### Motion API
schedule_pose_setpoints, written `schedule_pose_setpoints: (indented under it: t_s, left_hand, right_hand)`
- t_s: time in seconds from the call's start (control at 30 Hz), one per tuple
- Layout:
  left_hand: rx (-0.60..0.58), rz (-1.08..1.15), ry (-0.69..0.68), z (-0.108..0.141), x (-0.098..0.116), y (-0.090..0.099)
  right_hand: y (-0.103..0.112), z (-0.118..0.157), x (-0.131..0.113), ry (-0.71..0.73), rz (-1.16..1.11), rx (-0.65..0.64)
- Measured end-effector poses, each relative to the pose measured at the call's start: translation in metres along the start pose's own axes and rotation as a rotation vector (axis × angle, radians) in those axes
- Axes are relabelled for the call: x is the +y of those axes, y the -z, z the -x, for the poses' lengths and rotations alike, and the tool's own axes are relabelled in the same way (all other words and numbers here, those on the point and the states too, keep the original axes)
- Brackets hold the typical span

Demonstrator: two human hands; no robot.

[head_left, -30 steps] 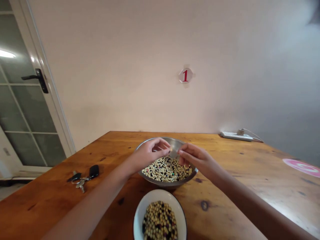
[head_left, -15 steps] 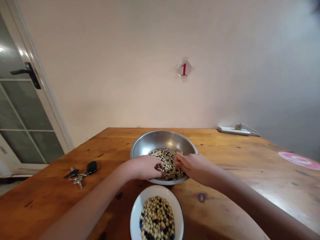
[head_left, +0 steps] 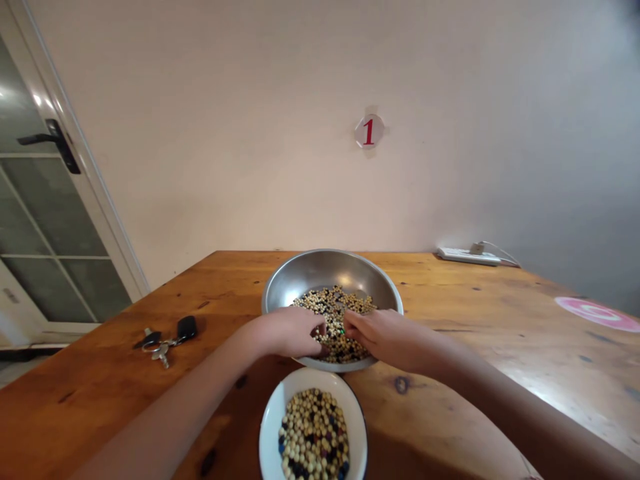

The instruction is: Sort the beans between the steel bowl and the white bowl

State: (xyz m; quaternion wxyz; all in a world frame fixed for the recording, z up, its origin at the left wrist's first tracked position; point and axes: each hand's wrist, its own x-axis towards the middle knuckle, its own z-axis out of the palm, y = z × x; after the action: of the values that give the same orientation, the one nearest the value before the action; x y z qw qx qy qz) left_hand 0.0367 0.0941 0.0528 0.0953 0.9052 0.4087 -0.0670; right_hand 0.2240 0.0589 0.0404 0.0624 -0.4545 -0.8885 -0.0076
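I have my left hand [head_left: 293, 332] and right hand [head_left: 385, 339] curled narrow, fingertips down among the mixed beans [head_left: 333, 310] in the steel bowl [head_left: 330, 270] at centre frame; I cannot tell whether either pinches anything; a heap remains there; the white dish [head_left: 273, 427] at bottom centre holds a mound of them too; car keys [head_left: 186, 327] lie left on the wooden surface [head_left: 450, 320].
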Motion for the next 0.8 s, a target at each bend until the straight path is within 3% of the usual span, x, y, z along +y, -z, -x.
schedule_pose_setpoints:
  t_s: [0.43,0.53,0.7,0.8]
  left_hand:
    - [0.093,0.217,-0.055,-0.003,-0.006,-0.002]
    - [0.167,0.293,-0.049,-0.006,-0.010,-0.004]
    - [0.409,0.415,-0.018,-0.017,-0.020,-0.008]
    - [0.483,0.523,0.000,-0.019,-0.022,-0.007]
  right_hand:
    - [-0.002,-0.001,0.007,0.020,-0.134,0.027]
    - [-0.003,-0.003,0.011,0.036,-0.204,0.051]
    - [-0.005,-0.011,0.012,-0.056,-0.284,0.230]
    - [-0.007,-0.015,0.013,-0.096,-0.330,0.366]
